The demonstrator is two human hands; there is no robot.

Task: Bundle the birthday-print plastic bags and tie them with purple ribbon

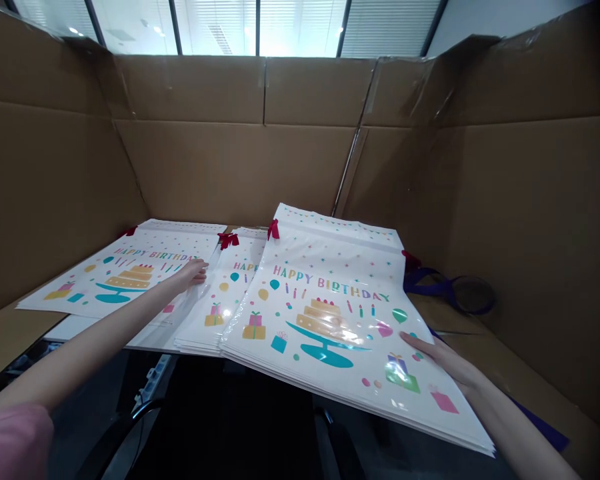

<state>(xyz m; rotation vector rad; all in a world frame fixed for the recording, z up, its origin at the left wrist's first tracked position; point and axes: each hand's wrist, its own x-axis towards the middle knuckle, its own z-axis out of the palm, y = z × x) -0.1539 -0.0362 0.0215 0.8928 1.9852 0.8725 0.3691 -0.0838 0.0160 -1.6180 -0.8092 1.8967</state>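
White "Happy Birthday" bags, printed with cakes and gifts, lie in overlapping stacks. The right stack [325, 307] is thick and its front edge juts over the table's near edge. My right hand [443, 357] grips its right side, thumb on top and the other fingers hidden beneath. A middle stack [220, 320] shows partly under it. At the left lies another stack [125, 273], with my left hand [195, 273] at its right edge, fingers curled together; whatever they pinch is too small to make out. Red ribbon bows [229, 240] sit at the bags' upper corners.
Tall cardboard walls [205, 160] surround the table on the left, back and right. A purple ribbon [450, 290] lies looped at the right, and its end hangs near the front right. Below the table edge are black chair armrests [115, 433] and a power strip [153, 380].
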